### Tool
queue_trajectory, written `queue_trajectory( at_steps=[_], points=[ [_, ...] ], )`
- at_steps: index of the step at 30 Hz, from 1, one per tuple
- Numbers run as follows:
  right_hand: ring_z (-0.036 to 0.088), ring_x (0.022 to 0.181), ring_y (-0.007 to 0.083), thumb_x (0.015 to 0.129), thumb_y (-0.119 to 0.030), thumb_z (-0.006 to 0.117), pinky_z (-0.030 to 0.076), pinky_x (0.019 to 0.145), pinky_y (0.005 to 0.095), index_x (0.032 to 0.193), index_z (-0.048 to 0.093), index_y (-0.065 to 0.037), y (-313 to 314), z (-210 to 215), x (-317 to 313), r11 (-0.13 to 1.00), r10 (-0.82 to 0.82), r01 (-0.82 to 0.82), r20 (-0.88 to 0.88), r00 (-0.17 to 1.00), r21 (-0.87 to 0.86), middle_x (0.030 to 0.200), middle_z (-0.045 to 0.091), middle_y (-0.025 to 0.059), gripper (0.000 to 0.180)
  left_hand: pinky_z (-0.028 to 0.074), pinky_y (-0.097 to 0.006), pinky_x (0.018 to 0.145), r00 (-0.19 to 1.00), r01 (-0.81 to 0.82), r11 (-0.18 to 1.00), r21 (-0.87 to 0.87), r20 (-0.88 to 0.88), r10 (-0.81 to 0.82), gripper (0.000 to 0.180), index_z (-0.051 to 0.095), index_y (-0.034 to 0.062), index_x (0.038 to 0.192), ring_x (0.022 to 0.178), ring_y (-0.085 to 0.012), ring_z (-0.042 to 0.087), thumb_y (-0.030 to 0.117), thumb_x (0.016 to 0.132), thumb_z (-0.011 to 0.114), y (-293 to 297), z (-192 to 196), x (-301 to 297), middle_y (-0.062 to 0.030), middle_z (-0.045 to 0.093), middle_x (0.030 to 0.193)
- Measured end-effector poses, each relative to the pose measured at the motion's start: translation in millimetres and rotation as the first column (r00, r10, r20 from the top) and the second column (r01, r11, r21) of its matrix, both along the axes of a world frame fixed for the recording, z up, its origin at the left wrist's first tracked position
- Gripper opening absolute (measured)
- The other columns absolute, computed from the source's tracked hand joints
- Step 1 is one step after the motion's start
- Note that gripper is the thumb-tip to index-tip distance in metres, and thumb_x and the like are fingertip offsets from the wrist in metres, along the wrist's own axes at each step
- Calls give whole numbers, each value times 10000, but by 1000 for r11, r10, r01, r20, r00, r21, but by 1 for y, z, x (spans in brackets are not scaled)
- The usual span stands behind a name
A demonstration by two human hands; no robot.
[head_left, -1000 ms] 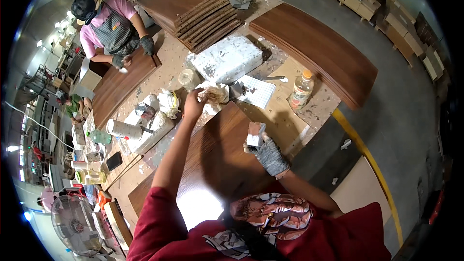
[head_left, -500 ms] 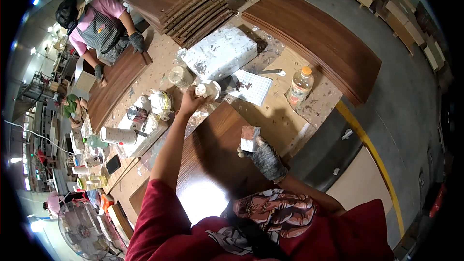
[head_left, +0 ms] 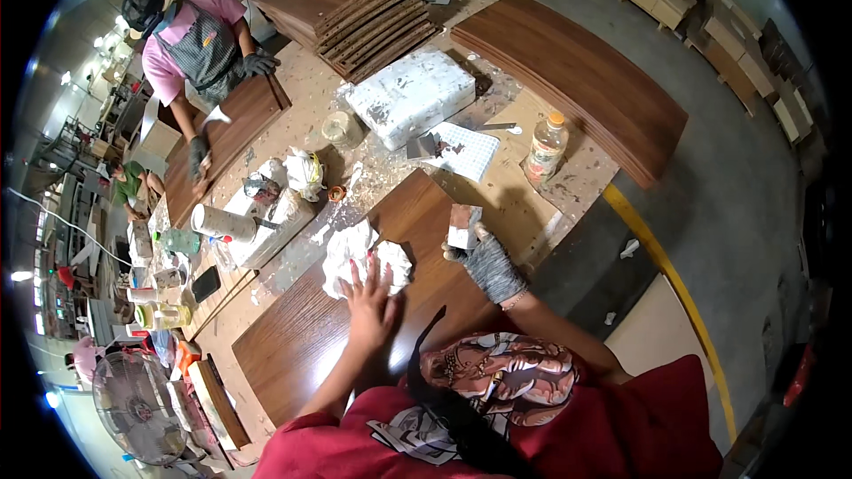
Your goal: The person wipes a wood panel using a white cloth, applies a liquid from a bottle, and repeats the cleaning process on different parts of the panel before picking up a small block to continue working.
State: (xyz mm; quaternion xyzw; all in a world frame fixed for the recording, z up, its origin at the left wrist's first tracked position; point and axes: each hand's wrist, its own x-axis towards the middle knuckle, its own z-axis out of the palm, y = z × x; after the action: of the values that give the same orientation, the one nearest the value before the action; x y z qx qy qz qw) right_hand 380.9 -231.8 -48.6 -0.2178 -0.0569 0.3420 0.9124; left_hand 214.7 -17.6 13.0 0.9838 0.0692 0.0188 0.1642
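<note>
My bare left hand (head_left: 370,306) lies with fingers spread on a crumpled white cloth (head_left: 344,250), pressing it against a dark brown wood-grain panel (head_left: 293,350). My right hand (head_left: 493,270), in a grey fingertip-less glove, grips a small flat-faced piece (head_left: 463,227), brown on top and white below. It is held up over the panel's right edge. What this piece is made of I cannot tell. Beyond the panel, a scraper (head_left: 421,147) rests by a white gridded sheet (head_left: 469,153) with dark smears.
A bottle with an orange cap (head_left: 547,149) stands right of the panel. Farther off are a paint-spotted white block (head_left: 413,96), a jar (head_left: 343,129) and stacked brown panels (head_left: 577,80). Cups and a phone (head_left: 206,281) lie left. Across the table, a co-worker (head_left: 197,44) handles another panel.
My left hand has brought the white cloth from near the jar back onto the panel, and the cloth has spread out. My right hand still holds its piece, almost in place.
</note>
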Motion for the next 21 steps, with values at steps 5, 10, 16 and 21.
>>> queue_trajectory(
  at_steps=[5,10,16,21],
  points=[
    [657,1056,309,1049,-277,475,586,897,455,1335,546,-35,-38,18,14,998,-60,58,-264,963,-16,1230,657,119,382,224,-562,1194,986,161,985,-56,48,-158,560,429,155,1518,1487,-434,234,263,987,568,-27,0,45,-139,316,1610],
    [617,1149,287,1079,-288,413,555,965,436,1390,494,-37,-52,40,50,998,-25,39,-248,968,54,1309,614,132,408,304,-513,1171,975,45,983,-180,220,-5,541,483,150,1479,1396,-445,366,253,965,615,-20,-21,135,-231,312,1567],
    [622,1114,318,1059,-266,487,538,993,461,1341,506,30,-63,22,76,993,-54,80,-273,961,83,1253,628,178,410,192,-664,1158,973,-1,1000,25,231,-5,393,643,155,1310,1387,-516,330,328,957,629,-32,-24,180,-190,494,1430],
    [505,1297,297,1090,-288,372,452,1106,456,1418,472,-5,-88,-39,97,967,38,-1,-140,989,255,1412,545,152,445,353,-542,1133,950,190,948,-255,292,-112,316,683,78,1220,1301,-488,452,170,918,672,-69,-8,128,-225,549,1303]
  ],
)
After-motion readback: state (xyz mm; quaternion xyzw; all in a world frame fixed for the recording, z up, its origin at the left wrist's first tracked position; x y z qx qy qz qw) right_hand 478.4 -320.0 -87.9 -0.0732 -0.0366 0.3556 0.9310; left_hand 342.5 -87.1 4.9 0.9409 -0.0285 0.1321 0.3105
